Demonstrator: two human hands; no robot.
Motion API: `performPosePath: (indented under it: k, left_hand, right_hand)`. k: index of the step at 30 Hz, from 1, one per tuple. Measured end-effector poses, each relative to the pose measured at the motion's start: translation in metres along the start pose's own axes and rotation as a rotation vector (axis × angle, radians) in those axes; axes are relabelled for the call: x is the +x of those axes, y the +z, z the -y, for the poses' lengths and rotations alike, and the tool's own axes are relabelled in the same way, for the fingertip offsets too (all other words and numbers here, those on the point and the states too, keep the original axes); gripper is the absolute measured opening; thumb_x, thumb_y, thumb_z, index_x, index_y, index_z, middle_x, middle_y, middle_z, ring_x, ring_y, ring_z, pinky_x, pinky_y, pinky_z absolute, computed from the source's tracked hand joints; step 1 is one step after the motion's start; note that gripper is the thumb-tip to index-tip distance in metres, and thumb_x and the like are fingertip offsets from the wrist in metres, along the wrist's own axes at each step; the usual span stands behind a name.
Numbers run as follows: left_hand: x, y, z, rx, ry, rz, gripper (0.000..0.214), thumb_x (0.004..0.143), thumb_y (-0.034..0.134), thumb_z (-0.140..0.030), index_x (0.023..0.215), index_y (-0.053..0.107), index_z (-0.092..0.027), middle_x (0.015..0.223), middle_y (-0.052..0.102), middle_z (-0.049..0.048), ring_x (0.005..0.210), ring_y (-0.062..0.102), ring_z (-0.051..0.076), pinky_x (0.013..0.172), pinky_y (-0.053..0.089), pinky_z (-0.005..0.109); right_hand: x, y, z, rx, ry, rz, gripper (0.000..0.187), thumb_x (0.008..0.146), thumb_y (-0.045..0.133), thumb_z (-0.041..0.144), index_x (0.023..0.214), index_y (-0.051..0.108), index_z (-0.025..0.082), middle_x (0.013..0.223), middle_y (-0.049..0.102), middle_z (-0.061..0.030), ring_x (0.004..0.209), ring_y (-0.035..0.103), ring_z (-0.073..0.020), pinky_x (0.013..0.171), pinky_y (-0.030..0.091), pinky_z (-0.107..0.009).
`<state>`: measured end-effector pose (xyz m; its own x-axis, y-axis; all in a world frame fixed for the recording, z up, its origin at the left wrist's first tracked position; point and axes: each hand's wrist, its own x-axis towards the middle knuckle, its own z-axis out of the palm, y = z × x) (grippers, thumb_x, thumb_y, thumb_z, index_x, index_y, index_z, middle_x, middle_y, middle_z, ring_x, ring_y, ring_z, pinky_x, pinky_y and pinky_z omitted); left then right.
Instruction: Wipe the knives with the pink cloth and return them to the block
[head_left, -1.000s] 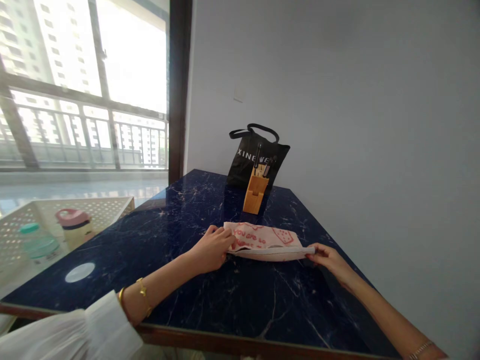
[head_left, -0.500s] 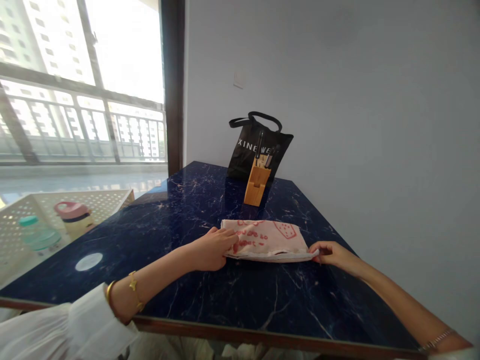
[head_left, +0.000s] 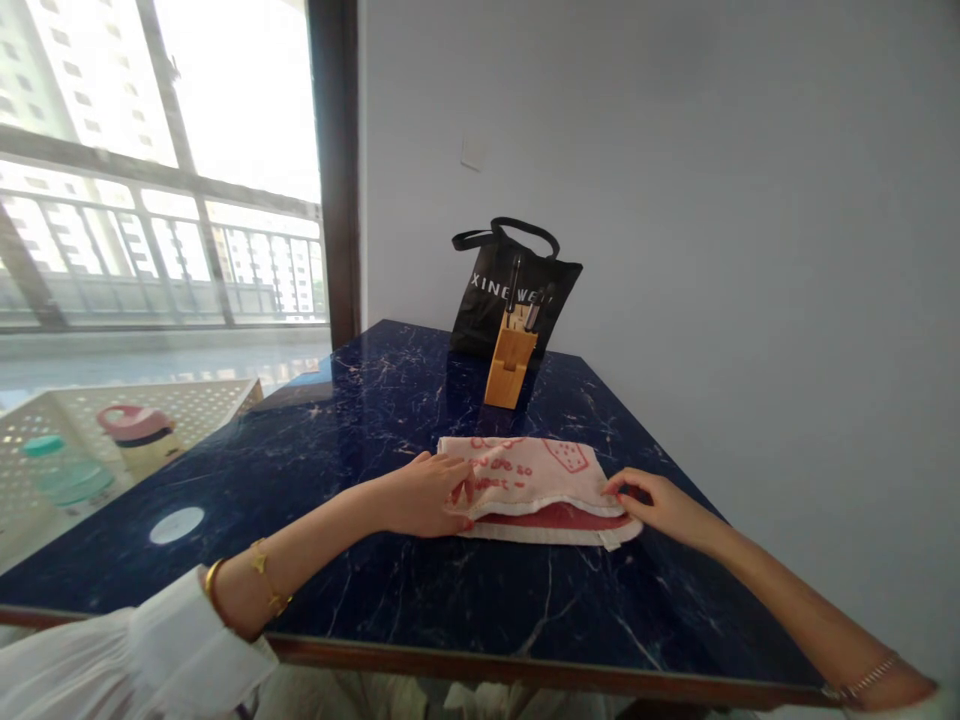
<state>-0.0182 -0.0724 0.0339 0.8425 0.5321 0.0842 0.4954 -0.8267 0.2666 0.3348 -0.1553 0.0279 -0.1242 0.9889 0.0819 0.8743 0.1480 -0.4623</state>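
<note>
A folded pink towel with red lettering and a red strawberry-like drawing lies on the dark blue table in front of me. Its near side gapes a little, showing a deeper red inner face and a pale lower edge with a small white tag. At the left end, my left hand is closed on the towel, fingers over the top layer and thumb near the front edge. My right hand pinches the upper layer at its right front corner between thumb and fingertips.
Beyond the towel stands a wooden knife block with dark-handled tools, before a black tote bag. A perforated cream basket at left holds a pink-lidded bottle and a teal-capped bottle. A white disc rests on the marbled table.
The towel's near edge has parted: the upper layer is lifted back, exposing the red inside and lower edge. My right hand has shifted slightly left and away from me. The view has moved slightly.
</note>
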Motion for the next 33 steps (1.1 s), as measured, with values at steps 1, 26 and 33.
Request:
performPosePath:
  k: [1,26,33]
  left_hand:
    - [0.001,0.003,0.000,0.022,0.014,-0.022,0.034,0.071,0.053,-0.043,0.097,0.049,-0.022,0.103,0.055,0.0050,0.096,0.050,0.023,0.082,0.034,0.033]
    - [-0.006,0.001,-0.001,0.031,0.161,-0.029,0.026,0.058,0.046,-0.010,0.082,0.044,-0.019,0.089,0.052,0.0033,0.085,0.049,0.018,0.081,0.038,0.030]
    - [-0.015,-0.004,-0.003,0.030,0.112,0.105,0.031,0.057,0.053,-0.020,0.087,0.047,-0.020,0.091,0.049,0.0030,0.089,0.046,0.021,0.082,0.038,0.031]
  right_hand:
    - [0.000,0.001,0.006,-0.093,-0.029,0.000,0.021,0.077,0.046,0.031,0.086,0.062,0.021,0.084,0.060,-0.0036,0.070,0.052,-0.0152,0.064,0.040,-0.027]
    - [-0.033,0.006,0.030,-0.617,-0.293,-0.068,0.010,0.079,0.043,0.017,0.082,0.052,0.020,0.082,0.056,-0.0030,0.076,0.047,-0.0168,0.072,0.033,-0.031]
    - [-0.046,0.009,0.030,-0.615,-0.269,0.022,0.018,0.074,0.052,0.026,0.092,0.051,0.022,0.091,0.056,-0.0029,0.082,0.046,-0.0196,0.073,0.034,-0.033]
